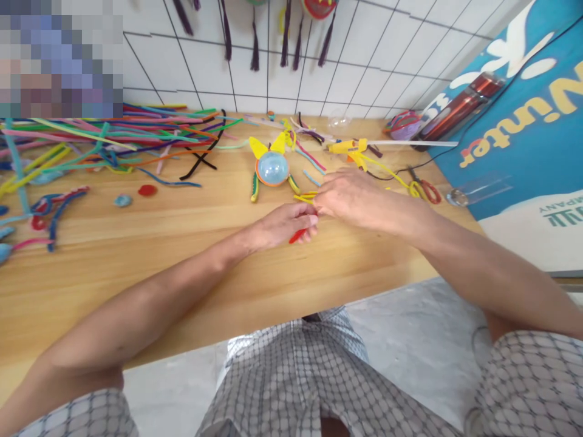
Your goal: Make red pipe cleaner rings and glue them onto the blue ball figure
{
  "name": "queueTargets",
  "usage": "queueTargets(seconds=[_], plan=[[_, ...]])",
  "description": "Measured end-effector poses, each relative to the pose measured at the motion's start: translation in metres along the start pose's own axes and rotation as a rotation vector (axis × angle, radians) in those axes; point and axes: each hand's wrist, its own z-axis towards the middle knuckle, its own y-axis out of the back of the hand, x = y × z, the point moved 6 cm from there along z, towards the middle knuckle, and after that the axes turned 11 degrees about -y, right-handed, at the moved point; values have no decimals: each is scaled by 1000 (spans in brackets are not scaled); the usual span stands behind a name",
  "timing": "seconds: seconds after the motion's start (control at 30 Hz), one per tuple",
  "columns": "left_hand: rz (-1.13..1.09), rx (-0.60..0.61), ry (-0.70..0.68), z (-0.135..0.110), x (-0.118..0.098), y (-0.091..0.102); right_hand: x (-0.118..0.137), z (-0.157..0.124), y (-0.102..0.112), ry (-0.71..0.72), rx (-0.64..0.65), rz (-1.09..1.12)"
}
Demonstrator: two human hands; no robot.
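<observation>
The left hand (285, 226) curls its fingers around a short red pipe cleaner (297, 236), which slants down and left from its fingertips. The right hand (353, 195), touching the left, pinches a yellow pipe cleaner (304, 197). This one lies crosswise just above the worktop (182, 255), its free end pointing left past the left hand's fingers.

A short red pipe cleaner (297, 235) lies near a thin yellow pipe cleaner (304, 197).

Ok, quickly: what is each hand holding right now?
Left hand: closed on a red pipe cleaner piece.
Right hand: pinched shut on yellow pipe cleaners.
</observation>
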Motion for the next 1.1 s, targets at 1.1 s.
queueTargets(seconds=[1.1], plan=[[91,-276,-112,-9,4,-2,-5,-33,-38,-272,-296,563]])
